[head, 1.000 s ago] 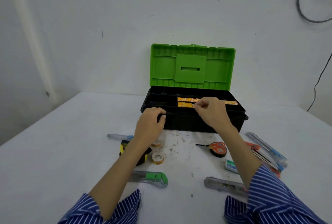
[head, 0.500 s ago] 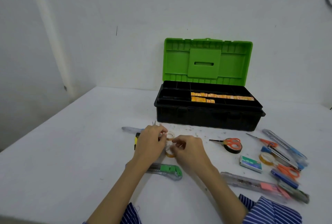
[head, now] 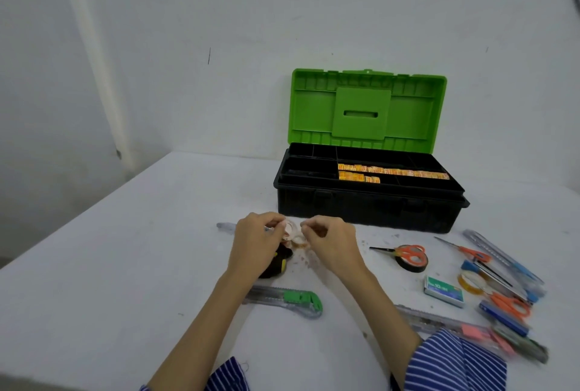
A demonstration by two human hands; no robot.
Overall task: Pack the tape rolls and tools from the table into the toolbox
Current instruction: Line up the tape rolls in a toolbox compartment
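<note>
Two small clear tape rolls: upper roll (head: 289,229) pinched in left hand (head: 255,241), fingers curled on it; lower roll (head: 299,241) just below, between both hands, near or on the desk (head: 125,265). Right hand (head: 332,241) fingers curled, tips by the rolls; can't tell if it actually grips one.

Toolbox (head: 370,205) black, green lid (head: 364,110) upright and open. Top tray holds two rows of orange-yellow labelled packs (head: 392,171) in the right-hand compartments; left compartments dark, contents unreadable.

Black-yellow tape measure (head: 276,265) mostly hidden under left hand. Pen-like item (head: 224,227) behind left hand, cut off. Green cutter (head: 292,298) near left forearm. Right of the hands: orange scissors (head: 405,252) lying on black tape roll (head: 412,262), staple box (head: 444,292), clear tape roll (head: 472,281), second scissors (head: 467,252), and a blurred heap of cutters and pens at the right edge. Pink-slider cutter (head: 455,326) partly under striped sleeve (head: 455,362).

Versus half a second ago: hands at the same spot over the rolls, upper roll now raised a bit; toolbox contents unchanged.
</note>
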